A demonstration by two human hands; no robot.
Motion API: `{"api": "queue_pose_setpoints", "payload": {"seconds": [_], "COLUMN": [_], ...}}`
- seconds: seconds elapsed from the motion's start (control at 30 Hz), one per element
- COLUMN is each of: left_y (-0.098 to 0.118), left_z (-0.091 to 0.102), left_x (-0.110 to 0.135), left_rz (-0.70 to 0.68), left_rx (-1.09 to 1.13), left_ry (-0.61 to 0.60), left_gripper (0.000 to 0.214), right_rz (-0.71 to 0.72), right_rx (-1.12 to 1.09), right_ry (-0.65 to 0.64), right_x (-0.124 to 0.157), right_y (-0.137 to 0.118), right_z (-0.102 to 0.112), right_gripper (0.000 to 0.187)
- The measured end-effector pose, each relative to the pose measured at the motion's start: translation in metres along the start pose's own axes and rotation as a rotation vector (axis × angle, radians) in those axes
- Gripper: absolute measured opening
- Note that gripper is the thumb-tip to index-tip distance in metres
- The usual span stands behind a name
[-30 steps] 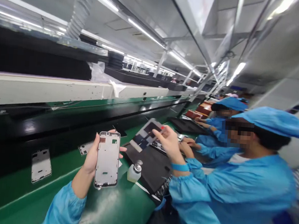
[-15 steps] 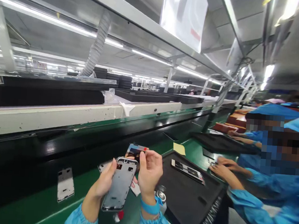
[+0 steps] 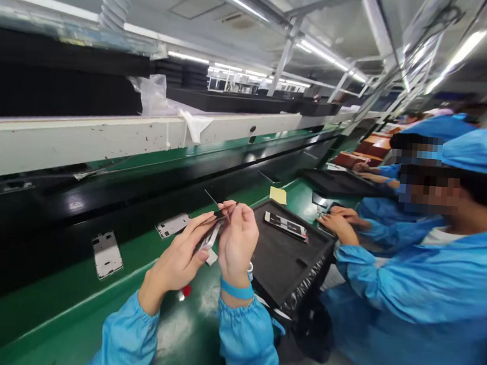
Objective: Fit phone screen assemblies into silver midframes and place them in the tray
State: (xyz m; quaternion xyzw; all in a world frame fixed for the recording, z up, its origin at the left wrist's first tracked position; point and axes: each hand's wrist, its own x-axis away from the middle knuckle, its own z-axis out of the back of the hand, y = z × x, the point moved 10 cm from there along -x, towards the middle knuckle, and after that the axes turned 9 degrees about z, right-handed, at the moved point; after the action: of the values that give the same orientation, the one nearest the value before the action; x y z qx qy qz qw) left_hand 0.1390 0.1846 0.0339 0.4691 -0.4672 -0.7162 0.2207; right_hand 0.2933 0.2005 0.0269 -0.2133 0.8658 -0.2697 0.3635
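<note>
My left hand [image 3: 178, 256] is closed around a silvery phone frame [image 3: 209, 238], tilted so that its edge faces me. At the top, my right hand [image 3: 239, 241] pinches a thin dark phone panel [image 3: 219, 216] close to the frame. Fingers hide much of both parts, and I cannot tell whether the two touch. On the dark strip along the bench lie two more phone frames, one [image 3: 108, 255] to the left and another [image 3: 172, 225] just beyond my left hand. Beneath my hands is a small white piece [image 3: 212, 257], partly covered.
A black tray [image 3: 274, 269] holding a white-edged phone part [image 3: 285, 226] sits to the right. Behind it lies a yellow note [image 3: 278, 195]. A co-worker's hands [image 3: 341, 223] work farther right. A small red-and-white object [image 3: 185, 292] rests on the green bench [image 3: 189, 336].
My hands have turned the frame from face-on to nearly edge-on, and the dark panel has tipped flatter above it. My view has swung right and lower, showing more of the co-worker.
</note>
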Motion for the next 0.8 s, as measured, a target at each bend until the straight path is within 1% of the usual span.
{"api": "queue_pose_setpoints", "payload": {"seconds": [0.13, 0.23, 0.33, 0.4, 0.43, 0.47, 0.5, 0.53, 0.6, 0.67, 0.7, 0.8], "left_y": [-0.002, -0.002, -0.007, -0.015, -0.02, -0.025, -0.029, -0.033, -0.038, -0.041, -0.041, -0.038], "left_z": [-0.008, -0.002, 0.014, 0.035, 0.048, 0.062, 0.075, 0.087, 0.104, 0.113, 0.114, 0.11], "left_x": [-0.003, -0.004, -0.006, -0.007, -0.007, -0.006, -0.005, -0.003, -0.001, 0.001, 0.001, 0.001], "left_rz": [-0.004, -0.016, -0.012, 0.006, 0.011, 0.011, 0.002, -0.011, -0.039, -0.051, -0.054, -0.052], "left_rx": [-0.023, -0.005, 0.023, 0.02, 0.01, -0.003, -0.02, -0.036, -0.056, -0.057, -0.056, -0.033], "left_ry": [-0.037, -0.015, 0.046, 0.148, 0.215, 0.286, 0.35, 0.4, 0.464, 0.488, 0.49, 0.483], "left_gripper": [0.058, 0.056, 0.059, 0.066, 0.071, 0.074, 0.076, 0.076, 0.074, 0.072, 0.071, 0.071], "right_rz": [0.024, 0.044, 0.108, 0.169, 0.177, 0.151, 0.086, -0.011, -0.236, -0.341, -0.36, -0.361], "right_rx": [0.068, 0.142, 0.229, 0.313, 0.36, 0.409, 0.466, 0.523, 0.656, 0.731, 0.756, 0.823], "right_ry": [0.01, -0.046, -0.121, -0.167, -0.213, -0.288, -0.392, -0.514, -0.745, -0.846, -0.871, -0.91], "right_x": [-0.005, -0.006, 0.0, 0.011, 0.019, 0.03, 0.045, 0.064, 0.109, 0.142, 0.152, 0.168], "right_y": [-0.002, -0.008, -0.022, -0.029, -0.026, -0.018, -0.003, 0.018, 0.063, 0.093, 0.102, 0.117], "right_z": [0.005, 0.001, 0.003, 0.014, 0.02, 0.027, 0.033, 0.041, 0.063, 0.085, 0.092, 0.1], "right_gripper": [0.042, 0.039, 0.03, 0.027, 0.028, 0.029, 0.031, 0.033, 0.039, 0.04, 0.039, 0.03]}}
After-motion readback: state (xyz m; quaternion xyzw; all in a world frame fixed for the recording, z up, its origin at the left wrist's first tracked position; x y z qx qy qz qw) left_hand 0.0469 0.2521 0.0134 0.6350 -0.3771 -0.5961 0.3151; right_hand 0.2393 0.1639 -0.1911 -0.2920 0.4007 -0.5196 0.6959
